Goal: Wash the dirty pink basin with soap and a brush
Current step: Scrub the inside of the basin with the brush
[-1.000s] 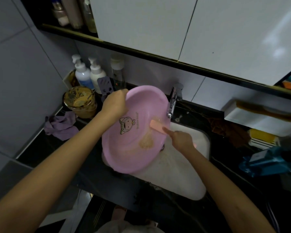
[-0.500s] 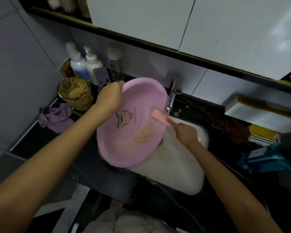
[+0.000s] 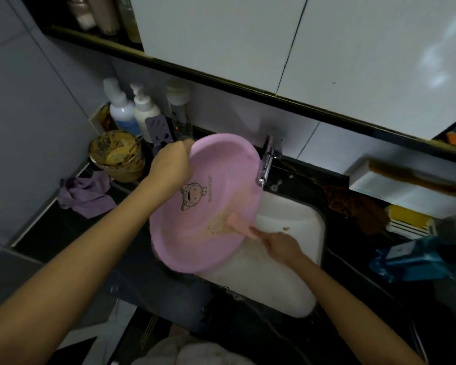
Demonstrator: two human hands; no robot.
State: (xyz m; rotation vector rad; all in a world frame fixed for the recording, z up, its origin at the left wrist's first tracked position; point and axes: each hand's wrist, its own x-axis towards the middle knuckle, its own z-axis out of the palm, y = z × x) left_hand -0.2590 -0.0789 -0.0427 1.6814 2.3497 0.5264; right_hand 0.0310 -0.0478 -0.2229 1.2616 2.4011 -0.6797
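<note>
While the pink basin (image 3: 221,164) stands tilted on edge over the left part of the white sink (image 3: 303,214), open side toward the camera, both hands are on the job. The left hand (image 3: 170,164) reaches in from lower left with the arm stretched long. Its fingers are curled over the basin's upper-left rim and grip it; the fingertips are hidden behind the rim. The right hand (image 3: 282,246) comes in from lower right, low over the sink. Its fingers are closed round the handle of the pink brush (image 3: 238,223), index finger laid along it. The brush head lies against the basin's lower-right inner wall, right at a tan smear of dirt (image 3: 217,227). The bristles face the basin and can't be seen.

A cartoon print (image 3: 192,193) sits on the basin floor, just below the left hand. The chrome tap (image 3: 265,164) is just beside the basin's right rim; contact can't be told. The basin covers the sink's left side. Both forearms are cut off at the frame's lower edge.

On the dark worktop (image 3: 63,233), left: a smeared jar (image 3: 116,154), a purple cloth (image 3: 86,193) and two pump bottles (image 3: 132,111). A blue thing (image 3: 416,262) at far right is too blurred to name.
</note>
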